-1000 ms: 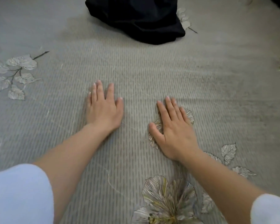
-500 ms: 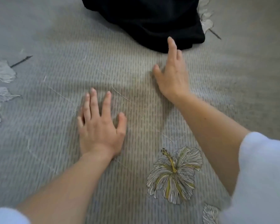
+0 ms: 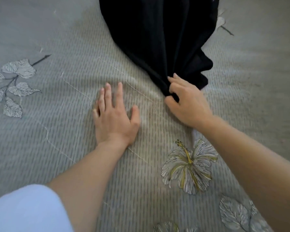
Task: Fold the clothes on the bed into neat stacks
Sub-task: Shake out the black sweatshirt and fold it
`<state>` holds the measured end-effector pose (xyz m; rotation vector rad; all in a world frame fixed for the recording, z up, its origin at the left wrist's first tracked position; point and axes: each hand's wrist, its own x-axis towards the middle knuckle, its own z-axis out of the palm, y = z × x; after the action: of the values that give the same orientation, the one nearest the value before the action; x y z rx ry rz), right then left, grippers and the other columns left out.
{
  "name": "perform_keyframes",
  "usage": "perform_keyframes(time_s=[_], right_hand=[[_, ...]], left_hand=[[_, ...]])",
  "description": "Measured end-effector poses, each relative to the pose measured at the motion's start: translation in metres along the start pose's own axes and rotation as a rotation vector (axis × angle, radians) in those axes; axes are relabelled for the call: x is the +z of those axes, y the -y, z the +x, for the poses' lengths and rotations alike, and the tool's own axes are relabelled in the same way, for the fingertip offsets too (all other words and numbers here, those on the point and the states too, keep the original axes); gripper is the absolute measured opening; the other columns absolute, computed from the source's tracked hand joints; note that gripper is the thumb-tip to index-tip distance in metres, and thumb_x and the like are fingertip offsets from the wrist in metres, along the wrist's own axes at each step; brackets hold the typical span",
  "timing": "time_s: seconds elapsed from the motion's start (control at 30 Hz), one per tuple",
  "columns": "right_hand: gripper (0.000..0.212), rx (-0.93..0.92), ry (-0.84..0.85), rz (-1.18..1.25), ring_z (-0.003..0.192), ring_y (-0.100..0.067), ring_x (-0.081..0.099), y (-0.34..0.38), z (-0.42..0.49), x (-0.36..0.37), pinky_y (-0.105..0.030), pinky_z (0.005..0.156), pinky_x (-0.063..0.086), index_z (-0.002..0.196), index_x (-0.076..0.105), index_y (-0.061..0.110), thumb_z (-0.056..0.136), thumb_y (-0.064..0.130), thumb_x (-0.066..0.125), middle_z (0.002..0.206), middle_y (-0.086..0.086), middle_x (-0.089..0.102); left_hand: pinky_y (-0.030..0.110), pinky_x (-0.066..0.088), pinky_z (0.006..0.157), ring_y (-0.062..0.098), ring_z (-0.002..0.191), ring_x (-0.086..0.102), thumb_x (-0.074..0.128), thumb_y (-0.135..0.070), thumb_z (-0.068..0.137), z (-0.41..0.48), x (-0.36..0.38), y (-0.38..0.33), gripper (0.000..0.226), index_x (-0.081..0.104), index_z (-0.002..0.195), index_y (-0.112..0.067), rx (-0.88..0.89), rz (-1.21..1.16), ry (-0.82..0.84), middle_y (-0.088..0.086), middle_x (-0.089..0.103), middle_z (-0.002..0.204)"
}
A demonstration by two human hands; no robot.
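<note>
Bunching under the right hand (image 3: 189, 104), black garment (image 3: 159, 39) lies crumpled.

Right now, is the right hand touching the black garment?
Touching. In the head view the right hand pinches the near edge of the black garment, its fingers curled into the bunched cloth.

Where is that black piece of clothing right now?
In the head view, the black cloth garment lies bunched at top centre of the grey floral bedspread, its near end gripped by the right hand, beside the flat left hand.

Grey bed (image 3: 57, 139), black garment (image 3: 157, 39) on it
</note>
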<state>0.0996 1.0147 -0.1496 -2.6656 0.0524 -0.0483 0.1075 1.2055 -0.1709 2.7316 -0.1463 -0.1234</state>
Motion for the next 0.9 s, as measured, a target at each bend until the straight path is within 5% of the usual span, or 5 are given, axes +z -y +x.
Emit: perform_keyframes(time_s=[0.17,0.43,0.6,0.73,0.9], right_hand=[[0.02,0.131,0.072,0.099,0.142,-0.002,0.025,0.015,-0.099,-0.004,-0.016,0.106,0.027,0.072,0.054,0.013,0.089,0.022,0.053,0.147,0.006,0.044],[0.024,0.214,0.2,0.212,0.139,-0.003,0.033,0.06,-0.214,0.002,-0.032,0.105,0.039,0.064,0.048,0.008,0.083,0.02,0.055,0.141,0.003,0.052],[0.025,0.314,0.327,0.24,0.137,0.003,0.032,0.094,-0.311,-0.007,-0.034,0.1,0.042,0.061,0.045,0.016,0.083,0.025,0.052,0.139,0.013,0.052],[0.024,0.371,0.449,0.255,0.139,-0.003,0.031,0.115,-0.38,-0.016,-0.035,0.104,0.039,0.064,0.043,0.023,0.086,0.029,0.048,0.144,0.013,0.047],[0.021,0.333,0.592,0.052,0.096,-0.019,0.058,0.149,-0.462,-0.03,-0.033,0.078,0.044,0.086,0.054,0.018,0.091,0.034,0.041,0.1,0.002,0.063]], left_hand=[[0.042,0.007,0.117,0.027,0.147,0.002,0.044,-0.036,0.093,-0.007,-0.004,-0.001,0.073,0.002,0.152,-0.032,0.2,-0.087,-0.093,0.008,-0.004,0.16],[0.056,0.013,0.114,0.03,0.146,0.015,0.05,-0.017,0.095,-0.088,0.006,0.017,0.029,0.059,0.122,-0.017,0.599,0.077,-0.025,0.003,0.028,0.155],[0.046,0.051,0.086,0.035,0.111,0.062,0.05,-0.013,0.084,-0.194,-0.02,0.051,0.021,0.064,0.098,-0.006,0.707,0.084,0.072,0.014,0.063,0.124],[0.031,0.048,0.049,0.029,0.065,0.064,0.04,-0.027,0.078,-0.273,-0.06,0.082,0.027,0.056,0.092,-0.011,0.791,0.224,0.122,0.008,0.065,0.077],[0.031,0.047,0.057,0.021,0.07,0.057,0.044,-0.041,0.082,-0.39,-0.088,0.103,0.025,0.058,0.075,-0.021,0.864,0.336,0.349,-0.005,0.057,0.065]])
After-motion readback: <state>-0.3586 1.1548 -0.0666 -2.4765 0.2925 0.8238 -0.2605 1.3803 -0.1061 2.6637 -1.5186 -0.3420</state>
